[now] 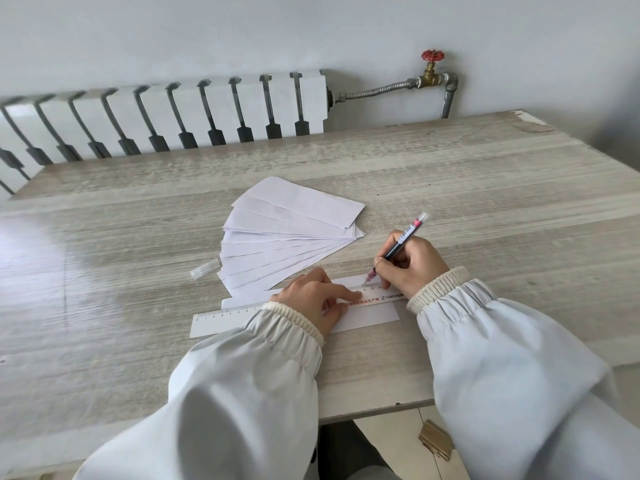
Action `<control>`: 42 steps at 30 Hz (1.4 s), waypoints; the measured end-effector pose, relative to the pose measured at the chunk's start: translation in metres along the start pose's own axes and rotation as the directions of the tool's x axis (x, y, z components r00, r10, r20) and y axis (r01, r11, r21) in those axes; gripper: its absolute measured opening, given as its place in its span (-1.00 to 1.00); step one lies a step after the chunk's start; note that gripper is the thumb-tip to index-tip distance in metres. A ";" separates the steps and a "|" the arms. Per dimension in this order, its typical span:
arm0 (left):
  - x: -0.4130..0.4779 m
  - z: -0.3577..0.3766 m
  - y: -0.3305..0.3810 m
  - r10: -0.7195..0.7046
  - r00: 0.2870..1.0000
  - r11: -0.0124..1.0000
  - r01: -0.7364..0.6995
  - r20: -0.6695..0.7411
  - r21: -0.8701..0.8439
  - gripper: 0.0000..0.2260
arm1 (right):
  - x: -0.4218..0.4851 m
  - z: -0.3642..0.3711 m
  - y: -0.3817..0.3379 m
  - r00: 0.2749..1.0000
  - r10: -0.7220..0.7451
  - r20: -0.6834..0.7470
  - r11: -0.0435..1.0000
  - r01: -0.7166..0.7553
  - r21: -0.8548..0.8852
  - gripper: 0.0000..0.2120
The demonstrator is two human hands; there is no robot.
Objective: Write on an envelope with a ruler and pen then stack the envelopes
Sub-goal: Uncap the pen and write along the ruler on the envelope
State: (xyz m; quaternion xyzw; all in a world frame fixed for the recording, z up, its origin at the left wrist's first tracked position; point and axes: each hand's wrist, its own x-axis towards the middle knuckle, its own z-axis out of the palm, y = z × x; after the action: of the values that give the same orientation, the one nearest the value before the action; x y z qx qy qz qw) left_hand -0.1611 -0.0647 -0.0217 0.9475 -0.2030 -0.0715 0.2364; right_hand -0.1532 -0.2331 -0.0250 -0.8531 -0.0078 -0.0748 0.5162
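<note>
Trouble could come if your left hand [317, 296], pressing flat on the ruler [228, 310], lets it slip; the line would go crooked. Your right hand [412, 263] is curled tight round the pen [403, 239], tip on the envelope [367, 315] near you. One ruler, one pen, one cap [205, 268], about ten fanned envelopes [291, 237].

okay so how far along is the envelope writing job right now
Setup looks done: pen cap off, ruler laid across one envelope. In hand: left hand pins the ruler, right hand has the pen tip at its edge. Left: the fanned envelopes remain unstacked.
</note>
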 end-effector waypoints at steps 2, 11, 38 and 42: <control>0.000 -0.001 0.000 -0.002 1.000 1.000 0.002 0.003 0.000 -0.79 | 0.000 -0.001 0.000 1.000 -0.001 -0.002 1.000 0.001 -0.003 -0.72; 0.000 -0.001 0.001 -0.007 1.000 1.000 0.007 -0.001 -0.009 -0.80 | 0.000 -0.005 0.004 1.000 0.003 -0.021 1.000 -0.003 -0.005 -0.75; 0.002 0.002 -0.001 0.004 1.000 0.999 -0.005 -0.026 -0.037 -0.79 | -0.001 -0.014 0.009 0.996 0.028 -0.083 0.999 -0.030 -0.029 -0.74; 0.002 0.002 -0.002 0.010 1.000 0.999 -0.011 -0.026 -0.032 -0.80 | -0.001 -0.015 0.010 0.994 0.038 -0.101 0.999 -0.040 -0.020 -0.75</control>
State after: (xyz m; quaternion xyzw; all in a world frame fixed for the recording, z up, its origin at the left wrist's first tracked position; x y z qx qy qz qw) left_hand -0.1589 -0.0653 -0.0248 0.9434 -0.2037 -0.0612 0.2546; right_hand -0.1551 -0.2504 -0.0270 -0.8538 0.0357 -0.1076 0.5081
